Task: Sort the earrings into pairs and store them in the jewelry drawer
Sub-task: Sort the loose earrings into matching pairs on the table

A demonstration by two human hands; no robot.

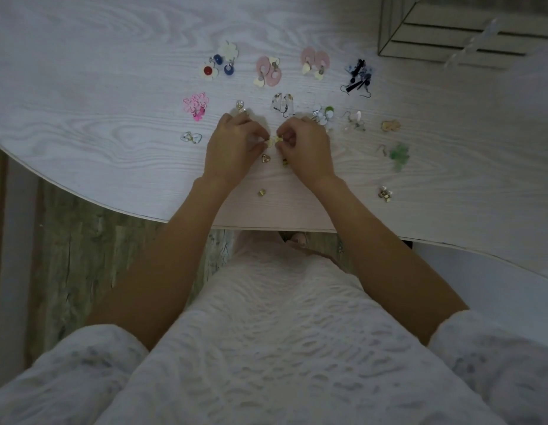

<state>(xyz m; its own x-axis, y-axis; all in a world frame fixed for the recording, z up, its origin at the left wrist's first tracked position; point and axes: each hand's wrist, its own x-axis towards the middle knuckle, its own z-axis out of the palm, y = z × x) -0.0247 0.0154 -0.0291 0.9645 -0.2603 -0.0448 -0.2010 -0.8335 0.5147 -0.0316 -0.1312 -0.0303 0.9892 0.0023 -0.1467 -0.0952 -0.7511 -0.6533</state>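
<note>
Earrings, small pale yellow ones point(274, 141), sit pinched between the left hand point(232, 145) and right hand point(306, 147) above the table point(98, 118), sorted pairs around; pairing seems underway, and next they need laying together, the jewelry drawer point(450, 32) well apart

- Home, likely bedroom or dressing area, dim light
- Pale woodgrain surface point(98, 87), curved edge
- Wood-plank floor point(82, 256)
- Mirrored drawer box point(450, 29) far right
- Earrings point(268, 70) laid out in groups

Pale wood-grain table point(98, 87), plank floor point(82, 256)
</note>
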